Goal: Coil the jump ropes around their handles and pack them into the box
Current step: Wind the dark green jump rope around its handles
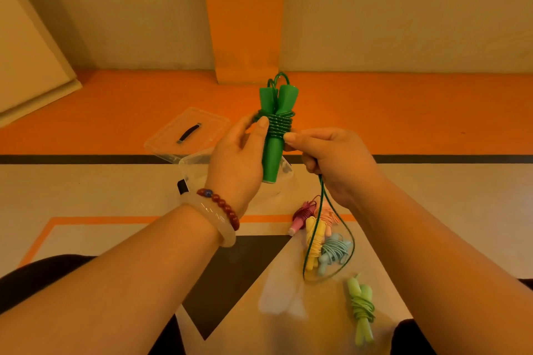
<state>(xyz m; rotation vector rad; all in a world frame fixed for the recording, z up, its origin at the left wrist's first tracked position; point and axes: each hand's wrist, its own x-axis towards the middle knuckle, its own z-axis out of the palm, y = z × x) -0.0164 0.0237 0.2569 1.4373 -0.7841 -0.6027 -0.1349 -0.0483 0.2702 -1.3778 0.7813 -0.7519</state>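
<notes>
Between both hands (239, 158), upright green jump rope (274, 135)

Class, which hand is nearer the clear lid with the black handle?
Left. The left hand grips the green handles just right of the clear lid; the right hand, pinching the green rope, is farther right.

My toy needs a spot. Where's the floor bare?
Bare: the pale floor left of the clear box, and the orange strip right of the lid. Crowded: the coiled ropes, where the green cord dangles.
</notes>
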